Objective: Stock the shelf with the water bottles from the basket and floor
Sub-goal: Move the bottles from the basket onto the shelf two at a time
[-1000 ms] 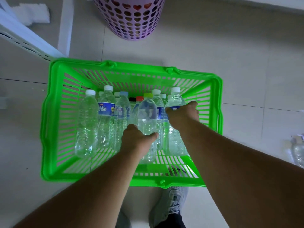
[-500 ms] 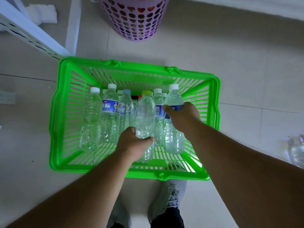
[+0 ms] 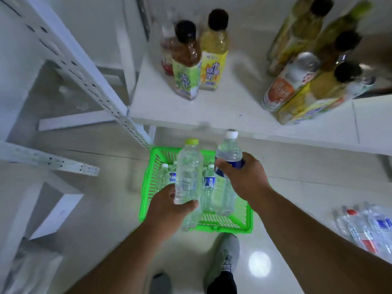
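Observation:
My left hand (image 3: 169, 205) grips a clear water bottle with a yellow-green cap (image 3: 188, 172), held upright above the green basket (image 3: 146, 187). My right hand (image 3: 241, 177) grips a water bottle with a white cap and blue label (image 3: 229, 149), also lifted over the basket. Several more water bottles (image 3: 209, 183) lie in the basket below. The white shelf board (image 3: 222, 115) stretches just beyond the two raised bottles. More water bottles (image 3: 369, 228) lie on the floor at the right.
On the shelf stand tea bottles with dark caps (image 3: 186, 60) at the middle and a cluster of yellow drink bottles (image 3: 307, 81) at the right. A white perforated shelf upright (image 3: 84, 77) slants down the left. My grey shoe (image 3: 224, 262) is below the basket.
Both hands have lifted their bottles up out of the basket. The view has risen and tilted up, so the shelf with its drinks now shows and the basket looks smaller.

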